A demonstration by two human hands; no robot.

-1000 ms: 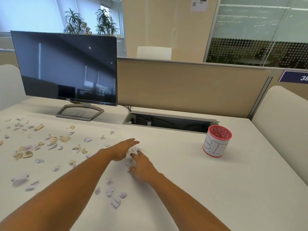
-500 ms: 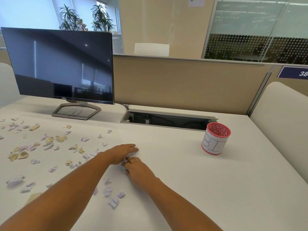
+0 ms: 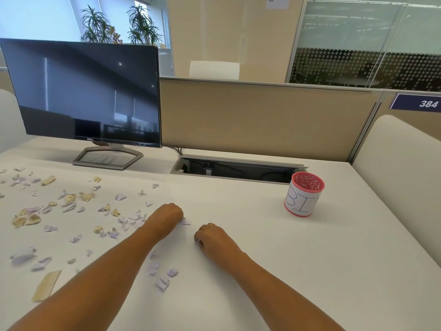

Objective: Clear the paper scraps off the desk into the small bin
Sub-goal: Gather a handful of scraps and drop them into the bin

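Head view: the small bin [image 3: 304,198] stands upright on the white counter [image 3: 262,278], its open mouth facing up. It has a pink rim and a white label with hand-drawn letters turned toward the camera. There is one bin, well apart to the right of both hands, just in front of the right end of the open cable hatch [image 3: 238,169].

The paper scraps [image 3: 69,206], lilac and tan, lie scattered over the left half of the counter. There are dozens, too many to count exactly. One longer tan strip [image 3: 46,285] lies near the left edge, its long axis running away from the camera and slightly right.

The left hand [image 3: 167,219] is curled into a fist on scraps, one lilac piece poking out at its fingers. The right hand [image 3: 212,237] is fisted too, a pale edge showing under its fingers.

One dark monitor [image 3: 86,91] stands at the back left, before a beige partition [image 3: 262,120].
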